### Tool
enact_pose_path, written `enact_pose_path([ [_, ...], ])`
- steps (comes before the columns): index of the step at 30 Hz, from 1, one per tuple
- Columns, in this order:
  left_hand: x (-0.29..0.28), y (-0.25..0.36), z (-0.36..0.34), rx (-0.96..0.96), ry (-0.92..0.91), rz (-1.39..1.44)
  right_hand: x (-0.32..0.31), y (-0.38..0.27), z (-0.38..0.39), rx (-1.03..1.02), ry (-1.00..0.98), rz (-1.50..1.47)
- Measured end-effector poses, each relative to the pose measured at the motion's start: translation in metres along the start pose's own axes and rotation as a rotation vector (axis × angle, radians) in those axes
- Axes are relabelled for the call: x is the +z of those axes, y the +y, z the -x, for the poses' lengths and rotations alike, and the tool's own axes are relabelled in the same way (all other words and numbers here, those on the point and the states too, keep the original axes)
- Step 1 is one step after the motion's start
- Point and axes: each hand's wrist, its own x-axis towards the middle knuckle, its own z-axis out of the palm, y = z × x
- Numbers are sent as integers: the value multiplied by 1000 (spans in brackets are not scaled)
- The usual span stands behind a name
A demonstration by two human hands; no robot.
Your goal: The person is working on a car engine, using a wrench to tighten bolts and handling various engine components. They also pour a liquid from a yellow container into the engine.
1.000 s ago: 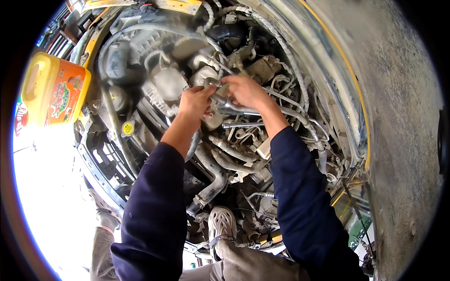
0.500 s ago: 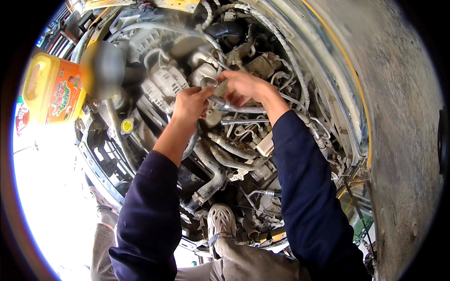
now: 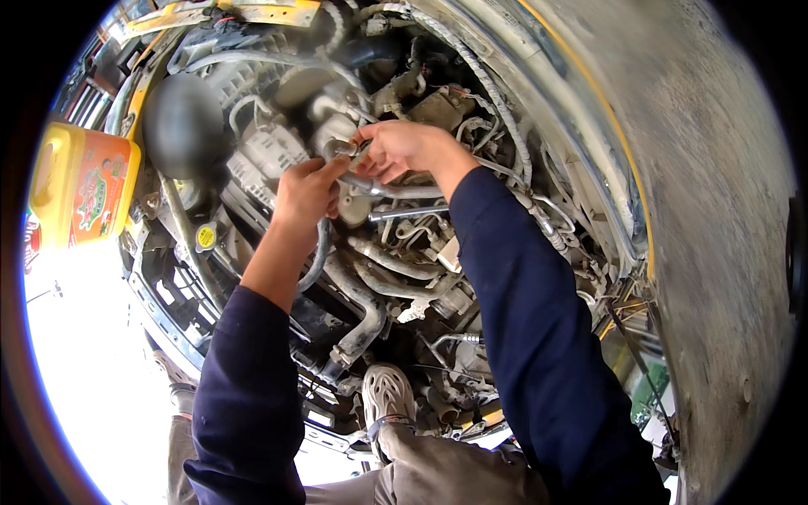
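Pinching a curved grey piece with the left hand, near the middle of the engine bay but toward its far edge, just beside a grey pipe (cannot tell whether part of it). Holding the right hand close by, with fingers bent and bunched near the same piece; cannot tell whether clamped on it. Working just beyond a shiny rod and thick hoses, with a shoe by the bay's near edge, a yellow jug at the left edge and a raised hood along the right.

Dark round shape blurred, trousers cut off
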Motion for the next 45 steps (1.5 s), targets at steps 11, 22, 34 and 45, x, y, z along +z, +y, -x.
enact_pose_path([
  [11, -3, -2, 4, -2, 11, -1, 5, -5, -8, 61, -36, 51],
  [22, 1, 0, 5, -24, 4, -32, 13, -6, -5, 72, 178, 268],
  [34, 6, 30, 16, -64, 32, -185, 210, 118, 82, -583, 566, -311],
  [45, 0, 42, 39, -137, -9, -169, 229, 74, -40, -1172, 635, -792],
])
